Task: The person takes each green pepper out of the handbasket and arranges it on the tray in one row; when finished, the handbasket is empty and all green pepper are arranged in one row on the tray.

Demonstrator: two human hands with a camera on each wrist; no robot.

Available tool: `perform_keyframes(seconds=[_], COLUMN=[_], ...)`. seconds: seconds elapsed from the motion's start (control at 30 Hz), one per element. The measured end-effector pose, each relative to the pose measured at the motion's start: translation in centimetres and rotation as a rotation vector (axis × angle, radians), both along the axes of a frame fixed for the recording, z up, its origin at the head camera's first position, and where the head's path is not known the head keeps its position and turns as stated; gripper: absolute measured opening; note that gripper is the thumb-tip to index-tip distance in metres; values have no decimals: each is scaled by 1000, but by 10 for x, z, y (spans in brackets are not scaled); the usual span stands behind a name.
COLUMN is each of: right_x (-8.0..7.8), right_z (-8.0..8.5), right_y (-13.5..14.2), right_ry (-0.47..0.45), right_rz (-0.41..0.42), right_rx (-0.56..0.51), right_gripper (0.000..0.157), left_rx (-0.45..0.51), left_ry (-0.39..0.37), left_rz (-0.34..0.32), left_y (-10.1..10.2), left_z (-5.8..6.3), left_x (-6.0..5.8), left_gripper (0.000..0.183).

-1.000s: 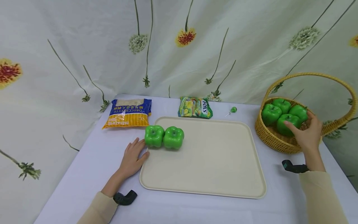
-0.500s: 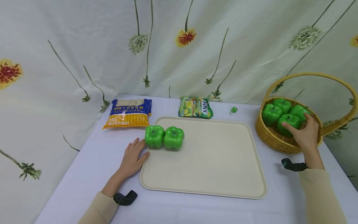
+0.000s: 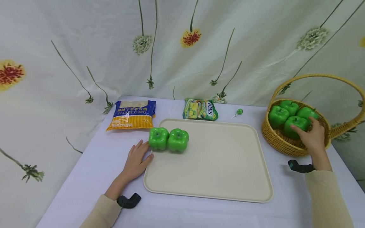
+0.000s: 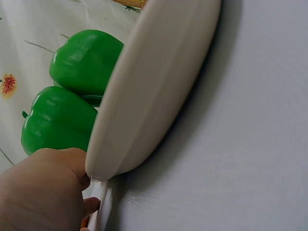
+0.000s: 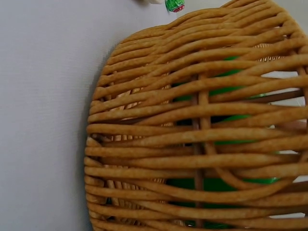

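My right hand (image 3: 313,136) reaches into a wicker basket (image 3: 273,141) at the right. Its thumb and fingers hold the sides of the front green bell pepper (image 3: 295,126); several bell peppers lie in the basket. In the right wrist view the basket's woven wall (image 5: 202,144) hides that hand. My left hand (image 3: 137,161) rests at the left edge of a beige tray (image 3: 219,167), fingers extended. Its fingertips are right at the nearer of two green bell peppers (image 3: 158,138) standing side by side on the tray. The left wrist view shows the tray rim (image 4: 144,91) beside that hand.
Behind the tray lie a blue and yellow pasta bag (image 3: 131,115), a green candy bag (image 3: 200,109) and a small green lollipop (image 3: 239,111). The basket's tall handle (image 3: 316,75) arches over its peppers. A flowered cloth (image 3: 114,47) hangs behind the table.
My right hand's fingers have drawn in slightly toward the thumb around the front bell pepper. My left hand and the peppers on the tray have stayed in place.
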State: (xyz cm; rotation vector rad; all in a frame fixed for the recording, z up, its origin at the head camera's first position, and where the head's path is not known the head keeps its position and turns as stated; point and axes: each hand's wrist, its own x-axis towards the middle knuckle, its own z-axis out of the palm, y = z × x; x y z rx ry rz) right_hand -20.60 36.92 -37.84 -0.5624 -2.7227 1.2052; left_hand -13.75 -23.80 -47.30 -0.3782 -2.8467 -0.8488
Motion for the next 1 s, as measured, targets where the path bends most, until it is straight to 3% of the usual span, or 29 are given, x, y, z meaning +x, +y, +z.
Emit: perform_keyframes(seconds=[0.3,0.5,1.0], right_x=[-2,-2,2], right_z=[-1,-2,3], right_y=[0,-2,-2], right_ry=[-44,-28,13], right_rz=[-17,-50,-86], right_rx=[45,59,56], right_gripper=[81,75,74], left_rx=[32,26,5], left_ry=[81,24,12], left_rz=[-8,-4,0], left_y=[1,2,2], left_z=[-2,1,2], left_x=[0,1,2], left_gripper=[50,52,52])
